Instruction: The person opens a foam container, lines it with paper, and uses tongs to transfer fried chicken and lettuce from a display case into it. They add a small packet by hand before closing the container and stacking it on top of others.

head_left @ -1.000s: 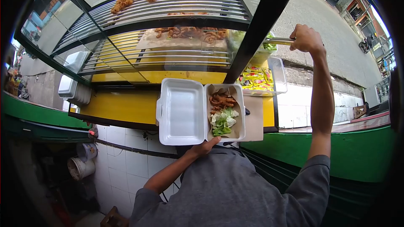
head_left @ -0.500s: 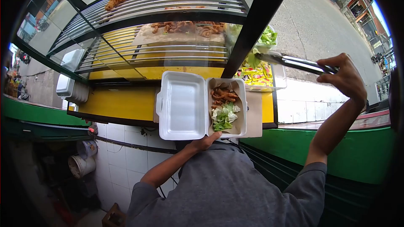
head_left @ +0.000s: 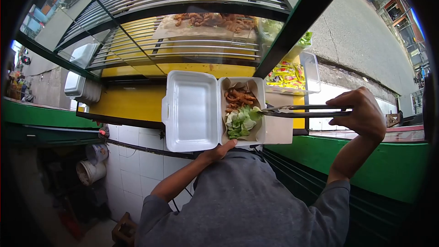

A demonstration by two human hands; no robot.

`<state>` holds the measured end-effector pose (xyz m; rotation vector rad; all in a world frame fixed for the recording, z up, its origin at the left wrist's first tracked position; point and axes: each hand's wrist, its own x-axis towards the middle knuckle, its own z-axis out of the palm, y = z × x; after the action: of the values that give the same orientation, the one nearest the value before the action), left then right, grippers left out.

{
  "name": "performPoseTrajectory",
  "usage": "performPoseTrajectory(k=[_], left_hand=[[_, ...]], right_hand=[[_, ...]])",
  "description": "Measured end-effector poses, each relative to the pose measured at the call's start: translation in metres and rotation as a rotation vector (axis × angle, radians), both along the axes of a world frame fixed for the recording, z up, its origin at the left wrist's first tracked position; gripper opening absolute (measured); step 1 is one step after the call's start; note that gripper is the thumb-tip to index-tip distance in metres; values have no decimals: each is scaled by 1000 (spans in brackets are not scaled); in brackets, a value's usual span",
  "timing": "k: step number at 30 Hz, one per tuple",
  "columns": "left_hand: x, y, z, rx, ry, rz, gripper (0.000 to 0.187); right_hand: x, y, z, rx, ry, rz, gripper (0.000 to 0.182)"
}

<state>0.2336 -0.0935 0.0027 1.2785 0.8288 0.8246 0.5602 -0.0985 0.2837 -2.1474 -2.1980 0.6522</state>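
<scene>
An open white foam box [head_left: 192, 110] lies with its lid folded to the left. Its right half is lined with brown paper and holds fried pieces [head_left: 238, 98] at the far side and lettuce [head_left: 241, 122] nearer me. My left hand [head_left: 220, 150] grips the near edge of the box, thumb on the rim, other fingers hidden beneath. Metal tongs [head_left: 306, 111] are held in my right hand [head_left: 361, 110], out to the right. The tongs' tips reach over the box's right rim and touch the lettuce.
Beyond the box stands a glass display rack [head_left: 206, 7] with fried chicken. A dark post [head_left: 283, 39] rises near the box. Behind it are a clear bin of sachets [head_left: 313, 71] and greens [head_left: 305, 39]. Stacked foam boxes [head_left: 77, 84] stand at left.
My right hand has brought the tongs with a leaf from the greens container down to the box. More lettuce now shows in the box. The view has shifted a little.
</scene>
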Motion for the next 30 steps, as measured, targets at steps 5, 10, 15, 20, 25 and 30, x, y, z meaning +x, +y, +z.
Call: performPoseTrajectory(k=[5, 10, 15, 20, 25, 30], left_hand=[[-36, 7, 9, -242, -38, -29, 33], [-72, 18, 2, -310, 50, -101, 30], [-106, 27, 4, -276, 57, -86, 29], [-133, 31, -13, -319, 15, -39, 26], [-159, 38, -13, -209, -4, 28, 27], [-182, 51, -17, -228, 1, -36, 32]], right_hand=[[-27, 7, -1, -108, 180, -44, 44], [-58, 22, -35, -80, 216, 28, 46], [-79, 23, -21, -56, 299, -101, 47], [-80, 11, -61, 458, 599, -150, 51], [-120, 48, -120, 994, 680, -214, 56], [-173, 89, -106, 1204, 127, -234, 49]])
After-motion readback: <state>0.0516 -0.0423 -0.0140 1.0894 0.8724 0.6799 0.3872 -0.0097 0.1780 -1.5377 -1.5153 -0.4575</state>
